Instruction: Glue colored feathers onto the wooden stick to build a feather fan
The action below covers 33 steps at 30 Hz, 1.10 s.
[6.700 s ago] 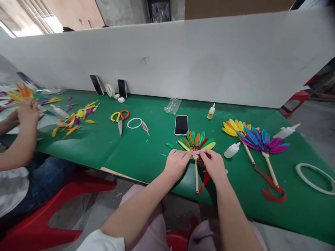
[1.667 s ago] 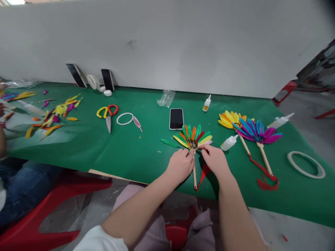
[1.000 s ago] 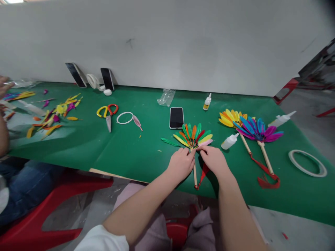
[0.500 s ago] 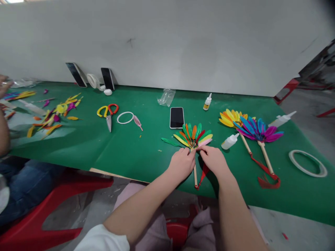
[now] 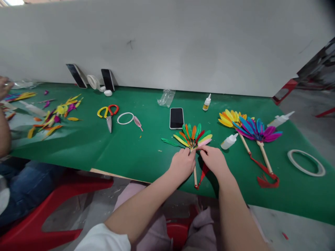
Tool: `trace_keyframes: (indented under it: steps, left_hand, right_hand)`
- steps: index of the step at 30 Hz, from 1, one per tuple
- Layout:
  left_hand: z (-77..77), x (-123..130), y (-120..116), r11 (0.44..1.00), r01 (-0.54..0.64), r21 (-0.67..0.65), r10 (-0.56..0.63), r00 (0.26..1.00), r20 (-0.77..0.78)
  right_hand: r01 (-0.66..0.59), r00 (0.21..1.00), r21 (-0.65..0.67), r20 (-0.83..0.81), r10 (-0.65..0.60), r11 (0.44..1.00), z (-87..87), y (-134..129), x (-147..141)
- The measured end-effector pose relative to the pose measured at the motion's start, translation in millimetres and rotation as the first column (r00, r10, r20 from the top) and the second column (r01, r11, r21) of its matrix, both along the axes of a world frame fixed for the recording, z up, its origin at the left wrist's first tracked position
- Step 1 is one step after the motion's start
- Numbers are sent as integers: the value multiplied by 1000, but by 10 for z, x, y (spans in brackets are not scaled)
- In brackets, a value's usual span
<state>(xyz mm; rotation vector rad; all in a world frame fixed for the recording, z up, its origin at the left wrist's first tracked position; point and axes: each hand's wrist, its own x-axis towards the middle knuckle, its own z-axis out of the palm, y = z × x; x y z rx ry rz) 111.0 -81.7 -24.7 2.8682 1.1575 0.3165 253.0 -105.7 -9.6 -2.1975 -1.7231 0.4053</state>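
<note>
A small feather fan [image 5: 194,133] with green, orange, yellow and red feathers lies before me on the green table. My left hand [image 5: 182,163] grips it where the feathers meet the wooden handle [image 5: 195,177]. At the fan's right side, my right hand [image 5: 213,158] pinches the quill end of a pink feather [image 5: 204,142], though the fingertips partly hide it. A red tassel [image 5: 203,173] hangs from the handle's lower end. Beside the fan's left edge lies a loose green feather [image 5: 170,142]. A white glue bottle [image 5: 229,141] lies tilted near my right hand.
Behind the fan are a phone [image 5: 177,118] and a small glue bottle [image 5: 206,103]. To the right lie a yellow fan [image 5: 230,118], a blue-purple fan [image 5: 259,131] and a tape ring [image 5: 306,170]. Scissors [image 5: 108,115] lie left. A co-worker's arm [image 5: 4,129] is at far left.
Almost nothing differs. Both hands keep their hold at the base of the fan's feathers; the view has shifted very slightly.
</note>
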Motion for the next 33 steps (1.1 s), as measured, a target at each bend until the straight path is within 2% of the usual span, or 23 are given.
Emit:
trace_keyframes:
  steps: [23,29,33]
  left_hand:
    - [-3,-23,0,1000,2,31,-3,1000,18]
    - [19,-38,-11,1000,18,9,-18,999,27]
    - [29,-51,-23,1000,20,-11,-20,999,48]
  right_hand:
    - [27,999,64,-49,-24,998,-15,7,14]
    - [66,993,95,-108,-56,993,-8,6,59]
    - [100,976,151,-207,-67,984,38,-27,61]
